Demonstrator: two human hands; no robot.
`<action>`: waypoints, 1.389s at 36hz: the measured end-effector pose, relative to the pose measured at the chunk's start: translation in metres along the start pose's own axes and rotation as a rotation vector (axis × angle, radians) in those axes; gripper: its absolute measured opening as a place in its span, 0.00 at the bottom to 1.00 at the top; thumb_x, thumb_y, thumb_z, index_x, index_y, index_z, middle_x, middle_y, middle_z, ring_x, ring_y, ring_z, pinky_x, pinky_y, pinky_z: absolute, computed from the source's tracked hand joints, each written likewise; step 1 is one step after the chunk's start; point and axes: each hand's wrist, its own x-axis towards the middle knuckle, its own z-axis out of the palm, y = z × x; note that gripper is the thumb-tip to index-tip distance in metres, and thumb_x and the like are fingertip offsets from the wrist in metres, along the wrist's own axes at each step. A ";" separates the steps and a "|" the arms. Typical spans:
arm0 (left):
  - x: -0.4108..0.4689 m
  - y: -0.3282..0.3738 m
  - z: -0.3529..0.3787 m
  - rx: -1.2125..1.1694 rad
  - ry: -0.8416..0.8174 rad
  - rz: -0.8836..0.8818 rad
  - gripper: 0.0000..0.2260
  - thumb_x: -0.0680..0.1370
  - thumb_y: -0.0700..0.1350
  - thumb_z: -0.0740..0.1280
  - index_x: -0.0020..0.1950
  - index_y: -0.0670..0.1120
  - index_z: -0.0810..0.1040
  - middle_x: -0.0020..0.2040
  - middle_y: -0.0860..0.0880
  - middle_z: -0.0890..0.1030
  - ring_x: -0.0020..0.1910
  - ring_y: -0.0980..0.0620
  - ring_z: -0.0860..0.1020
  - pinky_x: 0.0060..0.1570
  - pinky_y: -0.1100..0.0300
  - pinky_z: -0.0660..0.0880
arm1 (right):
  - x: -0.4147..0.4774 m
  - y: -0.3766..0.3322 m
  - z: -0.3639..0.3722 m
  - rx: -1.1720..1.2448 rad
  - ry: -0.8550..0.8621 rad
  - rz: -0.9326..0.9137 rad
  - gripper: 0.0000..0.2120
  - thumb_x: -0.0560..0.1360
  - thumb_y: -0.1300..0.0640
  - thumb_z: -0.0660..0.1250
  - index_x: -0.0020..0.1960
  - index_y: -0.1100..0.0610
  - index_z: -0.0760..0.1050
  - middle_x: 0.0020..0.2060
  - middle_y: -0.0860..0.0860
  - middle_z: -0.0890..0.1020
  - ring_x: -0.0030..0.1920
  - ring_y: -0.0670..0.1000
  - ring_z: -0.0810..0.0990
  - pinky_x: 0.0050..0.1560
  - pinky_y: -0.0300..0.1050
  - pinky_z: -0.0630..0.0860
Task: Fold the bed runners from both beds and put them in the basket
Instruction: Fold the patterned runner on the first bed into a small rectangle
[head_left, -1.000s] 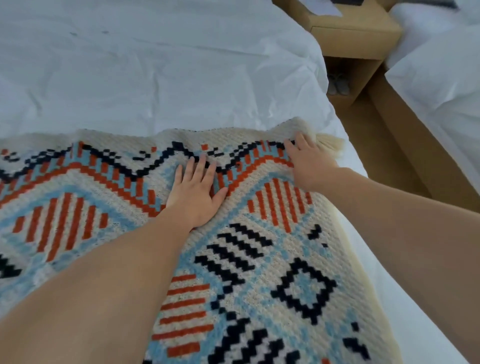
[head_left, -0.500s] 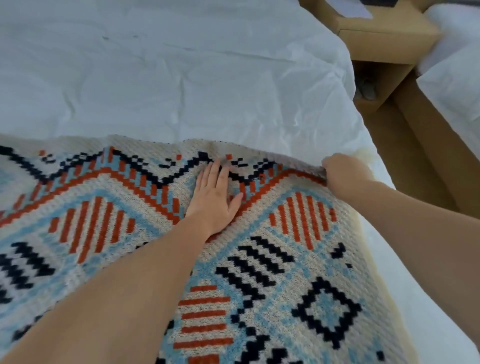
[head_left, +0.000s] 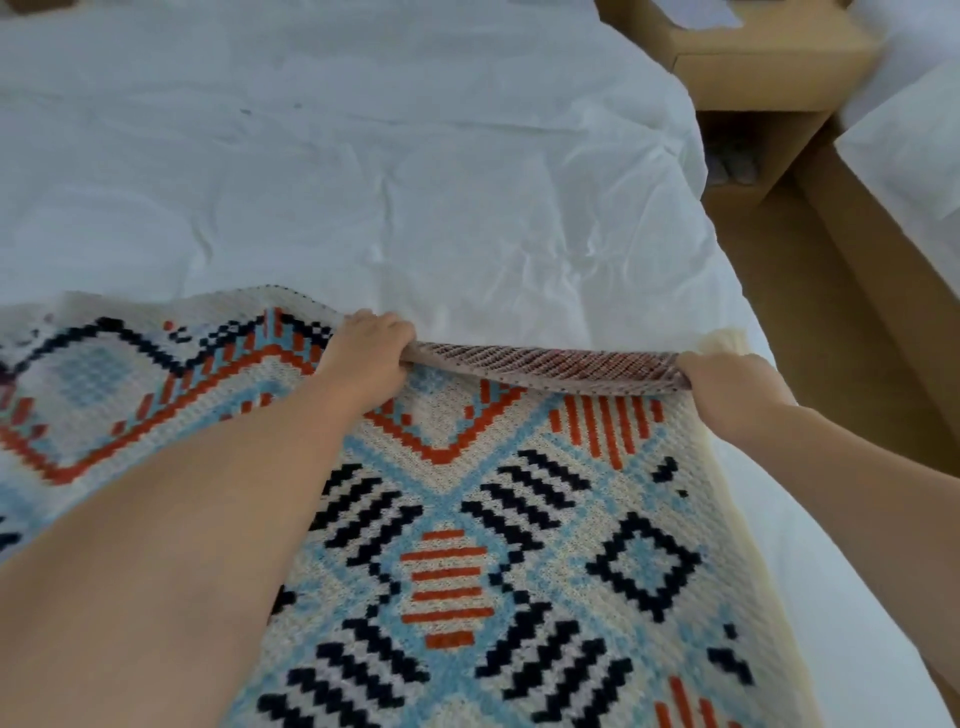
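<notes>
Runner (head_left: 519, 545) of knitted cream wool, patterned in orange, pale blue and navy, lies flat over the near end of the bed (head_left: 841, 623), filling the view from 9 o'clock round through 6 to 4. Its far edge is raised off the white sheet (head_left: 363, 182) between the two hands, and a strip of the striped underside shows there. The left hand (head_left: 371, 353), just off centre toward 9 o'clock, is clenched on that edge with its fingers curled under the cloth. The right hand (head_left: 727, 387), at 3 o'clock, grasps the same edge at the corner, knuckles up. A tuft of cream fringe (head_left: 722, 340) pokes out just beyond it. The left forearm (head_left: 182, 545) lies across the runner and hides much of its left part. Wrinkled sheet runs from the raised edge up to 12 o'clock. Between 1 and 2 o'clock stands a brown nightstand (head_left: 753, 67) with a paper (head_left: 701, 13) on top and something dark and blurred in its lower opening. A strip of brown floor (head_left: 769, 234) at 2 o'clock parts this bed from a second white bed (head_left: 914, 145) at the right edge.
</notes>
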 end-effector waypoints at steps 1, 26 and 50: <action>-0.007 -0.001 -0.003 -0.018 -0.024 -0.006 0.03 0.76 0.44 0.66 0.46 0.50 0.73 0.44 0.53 0.76 0.44 0.52 0.72 0.54 0.57 0.68 | -0.005 0.000 -0.003 -0.034 -0.011 -0.005 0.14 0.74 0.69 0.52 0.52 0.56 0.70 0.34 0.52 0.73 0.32 0.52 0.68 0.28 0.44 0.63; -0.216 0.053 -0.094 -0.249 -0.314 -0.146 0.12 0.82 0.44 0.56 0.40 0.45 0.73 0.40 0.50 0.73 0.39 0.50 0.72 0.40 0.53 0.70 | -0.187 0.012 -0.047 -0.162 -0.124 -0.134 0.11 0.72 0.67 0.56 0.44 0.52 0.70 0.35 0.48 0.73 0.37 0.53 0.74 0.32 0.42 0.60; -0.372 0.137 -0.062 -0.254 -0.312 -0.159 0.11 0.82 0.44 0.57 0.58 0.46 0.78 0.52 0.49 0.77 0.50 0.50 0.75 0.46 0.57 0.68 | -0.326 0.056 0.004 -0.342 -0.206 -0.263 0.18 0.75 0.67 0.55 0.56 0.52 0.77 0.50 0.49 0.77 0.45 0.50 0.77 0.45 0.41 0.74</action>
